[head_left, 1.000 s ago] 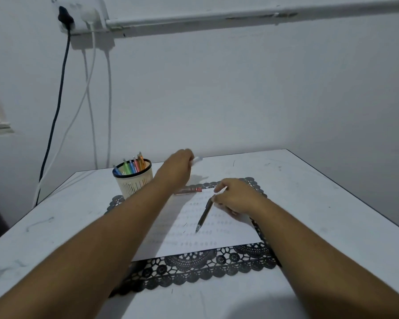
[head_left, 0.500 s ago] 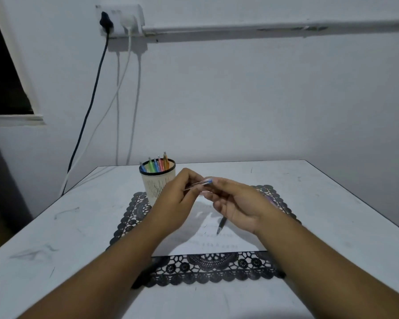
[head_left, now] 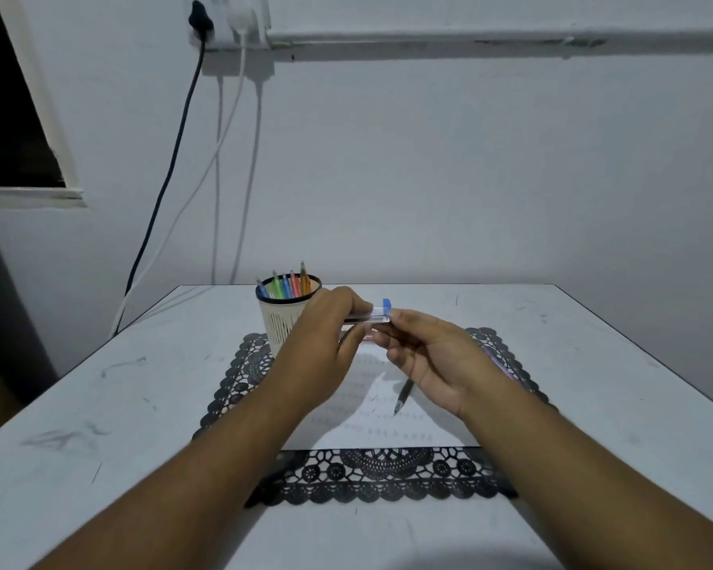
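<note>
My left hand [head_left: 326, 343] grips a small clear tube with a blue cap [head_left: 378, 313] and holds it level above the sheet. The fingertips of my right hand [head_left: 433, 355] touch the tube's capped end. That same hand also holds a dark pencil [head_left: 403, 394], tucked under the palm with its tip pointing down at the white paper [head_left: 387, 431]. Something reddish shows just under the tube between the two hands; I cannot tell what it is. Both hands hover over the paper, which lies on a black lace mat [head_left: 371, 477].
A cream cup of coloured pens [head_left: 283, 322] stands at the mat's far left corner, right behind my left hand. A purple pen [head_left: 503, 364] lies on the mat by my right wrist. The white table [head_left: 99, 405] ends at a wall with hanging cables [head_left: 169, 178].
My left hand drew back from the far side of the paper with the clear tube and met my right hand, which rose off the paper with the pencil. The view tilted up.
</note>
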### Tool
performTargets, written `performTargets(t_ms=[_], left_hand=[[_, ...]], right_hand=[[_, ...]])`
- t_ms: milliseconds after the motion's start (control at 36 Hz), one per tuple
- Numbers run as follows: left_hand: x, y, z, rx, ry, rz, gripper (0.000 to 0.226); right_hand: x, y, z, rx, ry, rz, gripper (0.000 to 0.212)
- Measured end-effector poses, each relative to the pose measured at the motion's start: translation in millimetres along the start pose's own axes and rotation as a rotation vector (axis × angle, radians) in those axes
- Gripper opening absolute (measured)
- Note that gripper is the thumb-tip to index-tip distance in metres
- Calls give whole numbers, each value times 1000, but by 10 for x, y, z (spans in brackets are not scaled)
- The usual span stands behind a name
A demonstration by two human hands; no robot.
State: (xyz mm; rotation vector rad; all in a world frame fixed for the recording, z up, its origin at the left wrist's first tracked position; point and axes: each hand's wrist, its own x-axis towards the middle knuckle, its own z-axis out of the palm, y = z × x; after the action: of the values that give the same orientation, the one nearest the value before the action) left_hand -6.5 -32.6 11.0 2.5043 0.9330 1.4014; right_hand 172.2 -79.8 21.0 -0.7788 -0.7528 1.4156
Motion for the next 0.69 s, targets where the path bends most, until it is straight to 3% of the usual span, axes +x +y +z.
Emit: performTargets(t_ms=[167, 444, 694], left_hand=[[10, 36, -56, 109, -51, 10, 16], [38, 45, -161, -103, -122, -178, 15], [36, 49, -139, -131, -118, -223, 14]], right_hand=[[-18, 16, -31, -148, 101, -45, 15], [13, 146, 8, 139, 92, 270, 6], [36, 161, -15, 99, 143, 155, 7]])
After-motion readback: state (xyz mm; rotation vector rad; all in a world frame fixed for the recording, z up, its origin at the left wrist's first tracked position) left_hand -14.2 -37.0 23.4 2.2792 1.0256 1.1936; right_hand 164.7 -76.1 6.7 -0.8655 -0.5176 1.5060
